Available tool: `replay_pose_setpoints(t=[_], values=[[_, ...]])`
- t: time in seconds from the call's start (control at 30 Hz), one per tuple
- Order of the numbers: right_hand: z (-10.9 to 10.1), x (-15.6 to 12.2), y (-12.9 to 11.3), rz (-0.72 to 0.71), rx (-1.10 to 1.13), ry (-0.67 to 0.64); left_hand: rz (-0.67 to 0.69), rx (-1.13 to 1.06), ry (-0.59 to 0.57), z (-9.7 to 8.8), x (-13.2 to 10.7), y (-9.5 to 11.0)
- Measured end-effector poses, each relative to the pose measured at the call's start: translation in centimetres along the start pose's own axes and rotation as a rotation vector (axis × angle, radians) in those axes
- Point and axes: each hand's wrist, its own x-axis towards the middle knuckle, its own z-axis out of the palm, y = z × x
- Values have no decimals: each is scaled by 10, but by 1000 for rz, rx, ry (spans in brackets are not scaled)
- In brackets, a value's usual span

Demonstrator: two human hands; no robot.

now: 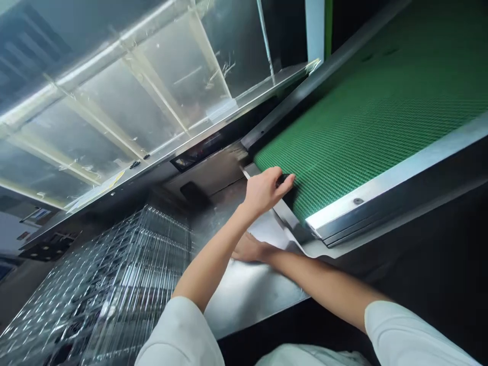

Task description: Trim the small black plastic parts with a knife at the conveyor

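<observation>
1. Left hand [265,190] up at the belt's end, fingers curled and closed over a narrow steel bar [285,214], and it looks like a firm hold!
2. That bar lies right along the end of the green woven conveyor belt [366,112], its long axis running diagonally, its thin tip pointing up-left past the hand.
3. Right hand [249,249] lies open and flat, gripping nothing, fingers partly hidden behind the left forearm, pressing on a white sheet [267,233].
4. That sheet rests on a stainless steel counter [244,300].
5. Off to the left, a wire rack [102,290] sits below a clear panelled guard [125,101].
</observation>
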Motion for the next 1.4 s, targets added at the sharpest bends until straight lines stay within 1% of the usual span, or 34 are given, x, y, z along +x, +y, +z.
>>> replay_pose_setpoints(t=[0.1,0.23,0.3,0.33,0.37,0.4,0.47,0.57,0.63,0.73,0.83,0.87,0.93,1.0,1.03,1.07,1.1,1.13,1.23,1.3,1.33,1.4], values=[[1,4,9,88,-17,-4,-176,63,111,-19,-16,-44],[-7,9,25,279,-82,84,-427,85,347,-44,-47,-99],[-12,11,32,354,-117,123,-527,70,420,-47,-68,-122],[-13,12,35,384,-133,140,-582,70,432,-45,-79,-132],[-14,13,37,411,-149,158,-643,79,422,-41,-91,-141],[-13,14,38,433,-163,175,-704,96,387,-35,-103,-149],[-11,14,40,464,-186,208,-800,146,263,-20,-127,-162],[-6,14,42,464,-185,241,-856,217,70,2,-158,-173],[-3,14,43,452,-166,255,-869,237,2,11,-172,-175],[0,14,44,434,-139,261,-880,231,-39,14,-181,-174],[1,13,44,416,-120,258,-912,182,-16,9,-183,-170],[1,13,43,414,-112,263,-929,147,12,7,-184,-168],[0,12,41,415,-95,277,-938,34,113,4,-190,-160],[-1,13,40,422,-86,292,-890,-127,241,0,-202,-146],[-1,13,40,421,-84,295,-850,-209,290,-3,-211,-137],[-1,13,39,413,-85,296,-809,-278,316,-6,-221,-127],[0,14,39,402,-88,294,-775,-327,314,-10,-232,-116],[0,14,38,391,-92,290,-753,-355,284,-15,-244,-104],[4,14,37,394,-95,269,-746,-362,115,-29,-283,-65],[8,13,39,413,-87,252,-768,-377,31,-35,-309,-41],[10,13,41,429,-88,259,-775,-395,9,-36,-322,-31],[16,12,48,438,-107,285,-786,-436,5,-34,-348,-14]])
